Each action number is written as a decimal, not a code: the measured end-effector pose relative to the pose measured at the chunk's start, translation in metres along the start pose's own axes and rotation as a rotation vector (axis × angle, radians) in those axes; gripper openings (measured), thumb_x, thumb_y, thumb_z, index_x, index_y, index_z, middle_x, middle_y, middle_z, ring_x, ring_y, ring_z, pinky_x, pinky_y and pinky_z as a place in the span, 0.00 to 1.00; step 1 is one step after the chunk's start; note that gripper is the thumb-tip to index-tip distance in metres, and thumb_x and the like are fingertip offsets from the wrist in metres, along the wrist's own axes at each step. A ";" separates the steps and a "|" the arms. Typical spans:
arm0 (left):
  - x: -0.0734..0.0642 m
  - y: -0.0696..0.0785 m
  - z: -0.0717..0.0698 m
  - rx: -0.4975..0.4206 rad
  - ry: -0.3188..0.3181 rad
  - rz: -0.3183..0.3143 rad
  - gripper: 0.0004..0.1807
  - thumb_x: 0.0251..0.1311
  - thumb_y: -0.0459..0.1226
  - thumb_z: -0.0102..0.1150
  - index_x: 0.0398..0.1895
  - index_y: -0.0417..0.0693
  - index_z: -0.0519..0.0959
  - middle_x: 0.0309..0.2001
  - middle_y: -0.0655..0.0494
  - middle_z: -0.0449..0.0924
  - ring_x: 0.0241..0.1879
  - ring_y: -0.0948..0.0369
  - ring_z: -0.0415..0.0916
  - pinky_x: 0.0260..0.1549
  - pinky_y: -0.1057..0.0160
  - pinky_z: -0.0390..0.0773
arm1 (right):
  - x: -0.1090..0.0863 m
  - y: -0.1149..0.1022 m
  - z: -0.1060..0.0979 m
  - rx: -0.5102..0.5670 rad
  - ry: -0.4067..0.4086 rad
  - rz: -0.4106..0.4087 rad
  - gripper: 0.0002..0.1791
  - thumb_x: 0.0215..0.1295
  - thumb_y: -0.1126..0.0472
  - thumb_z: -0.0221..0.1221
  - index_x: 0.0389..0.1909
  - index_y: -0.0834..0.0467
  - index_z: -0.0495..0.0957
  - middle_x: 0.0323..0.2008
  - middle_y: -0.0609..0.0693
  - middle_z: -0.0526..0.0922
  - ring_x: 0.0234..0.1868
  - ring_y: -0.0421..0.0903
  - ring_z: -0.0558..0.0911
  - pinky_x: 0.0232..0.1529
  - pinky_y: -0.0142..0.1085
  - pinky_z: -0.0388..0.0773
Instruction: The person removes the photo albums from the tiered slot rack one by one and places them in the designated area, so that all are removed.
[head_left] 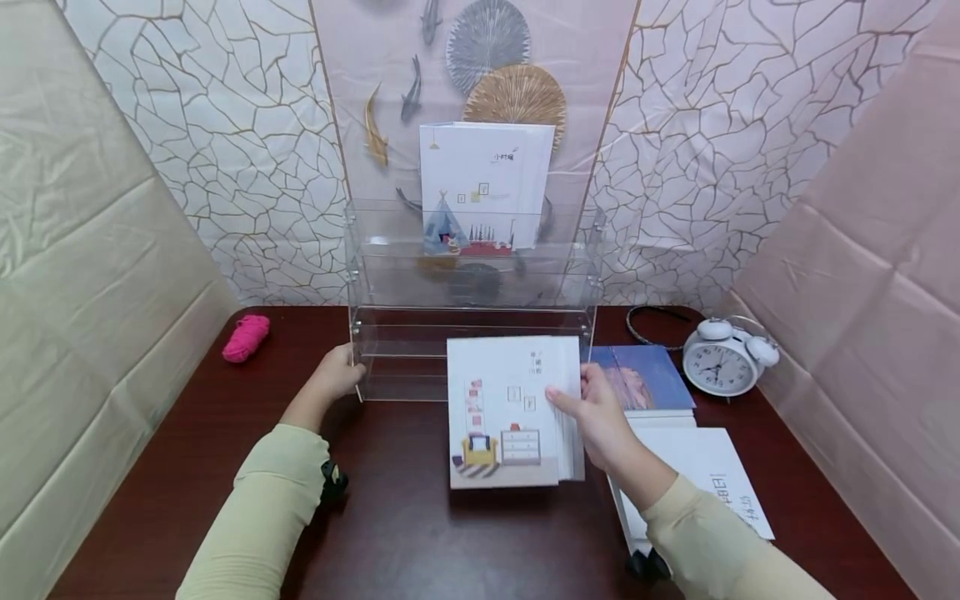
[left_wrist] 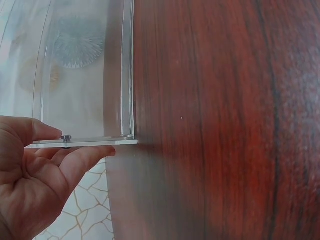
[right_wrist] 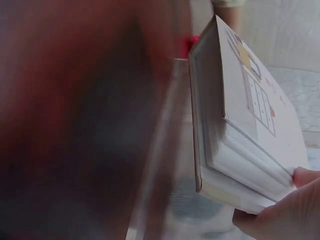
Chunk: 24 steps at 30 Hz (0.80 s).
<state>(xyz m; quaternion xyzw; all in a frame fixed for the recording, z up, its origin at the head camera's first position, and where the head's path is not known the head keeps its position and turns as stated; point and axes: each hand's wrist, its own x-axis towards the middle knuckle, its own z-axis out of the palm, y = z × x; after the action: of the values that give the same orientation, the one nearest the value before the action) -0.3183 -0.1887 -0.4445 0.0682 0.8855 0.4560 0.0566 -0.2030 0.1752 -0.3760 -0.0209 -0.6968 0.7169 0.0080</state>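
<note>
My left hand point(head_left: 339, 372) grips the left side panel of a clear acrylic rack point(head_left: 405, 367); in the left wrist view the thumb point(left_wrist: 47, 131) and fingers pinch the panel edge beside a small bolt. With my right hand point(head_left: 600, 412) I hold a thick white book point(head_left: 495, 417) by its right edge, thumb on the cover and fingers behind. Its cover shows a yellow armchair and a chest of drawers. The book is in front of the rack's lowest tier, raised over the table. Another white book point(head_left: 480, 183), with a tent drawing, stands upright in the rack's top tier.
Right of the rack lie a blue-covered book point(head_left: 652, 379) and a white book point(head_left: 697, 467), the latter partly under my right forearm. A white alarm clock point(head_left: 722, 360) and a dark looped band point(head_left: 637, 321) are behind them. Pink yarn point(head_left: 246, 337) lies at the left.
</note>
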 end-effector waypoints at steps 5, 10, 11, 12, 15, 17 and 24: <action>0.000 0.000 0.001 0.008 0.002 0.008 0.25 0.57 0.25 0.41 0.60 0.25 0.63 0.42 0.31 0.76 0.32 0.48 0.76 0.27 0.61 0.78 | -0.007 0.027 -0.008 -0.108 0.015 0.176 0.22 0.64 0.72 0.52 0.55 0.72 0.55 0.45 0.66 0.74 0.38 0.46 0.79 0.38 0.36 0.77; 0.000 0.001 -0.001 -0.008 -0.002 -0.009 0.27 0.58 0.25 0.41 0.63 0.24 0.60 0.47 0.30 0.74 0.33 0.48 0.76 0.27 0.61 0.78 | -0.011 0.046 -0.013 -0.143 -0.007 0.263 0.22 0.64 0.71 0.53 0.54 0.76 0.57 0.44 0.66 0.73 0.39 0.49 0.78 0.40 0.38 0.76; 0.000 0.001 -0.002 -0.008 -0.003 -0.011 0.26 0.58 0.25 0.40 0.63 0.24 0.59 0.47 0.30 0.73 0.33 0.48 0.76 0.27 0.60 0.78 | -0.010 0.049 -0.013 -0.145 -0.005 0.273 0.22 0.63 0.72 0.53 0.54 0.77 0.57 0.44 0.66 0.73 0.39 0.49 0.78 0.40 0.38 0.76; 0.000 0.000 -0.002 -0.012 -0.004 -0.012 0.26 0.59 0.25 0.40 0.63 0.24 0.59 0.48 0.30 0.73 0.34 0.48 0.76 0.28 0.60 0.78 | -0.009 0.051 -0.014 -0.155 0.001 0.281 0.22 0.63 0.71 0.53 0.53 0.78 0.58 0.44 0.65 0.73 0.39 0.49 0.77 0.40 0.38 0.76; 0.002 0.000 -0.002 -0.009 0.000 -0.006 0.26 0.59 0.25 0.40 0.63 0.25 0.60 0.48 0.29 0.73 0.35 0.48 0.75 0.29 0.60 0.78 | -0.006 0.056 -0.015 -0.193 0.023 0.301 0.23 0.63 0.70 0.54 0.54 0.79 0.58 0.43 0.66 0.73 0.39 0.50 0.77 0.41 0.40 0.75; 0.002 -0.001 -0.002 0.000 0.003 -0.003 0.26 0.59 0.25 0.40 0.63 0.25 0.60 0.48 0.30 0.73 0.35 0.47 0.76 0.29 0.60 0.78 | -0.005 0.058 -0.017 -0.234 0.027 0.318 0.24 0.64 0.70 0.53 0.55 0.79 0.57 0.44 0.67 0.72 0.40 0.52 0.76 0.43 0.42 0.74; 0.002 -0.003 0.001 0.013 0.008 0.000 0.26 0.57 0.25 0.40 0.62 0.25 0.61 0.46 0.31 0.74 0.34 0.48 0.75 0.29 0.60 0.77 | -0.004 0.062 -0.019 -0.357 -0.013 0.316 0.24 0.64 0.69 0.53 0.56 0.78 0.56 0.44 0.68 0.70 0.41 0.54 0.76 0.44 0.44 0.74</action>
<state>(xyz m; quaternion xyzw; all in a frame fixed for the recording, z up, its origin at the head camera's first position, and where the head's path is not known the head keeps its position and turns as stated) -0.3206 -0.1890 -0.4472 0.0667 0.8886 0.4507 0.0524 -0.1968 0.1917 -0.4384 -0.1263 -0.8007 0.5747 -0.1126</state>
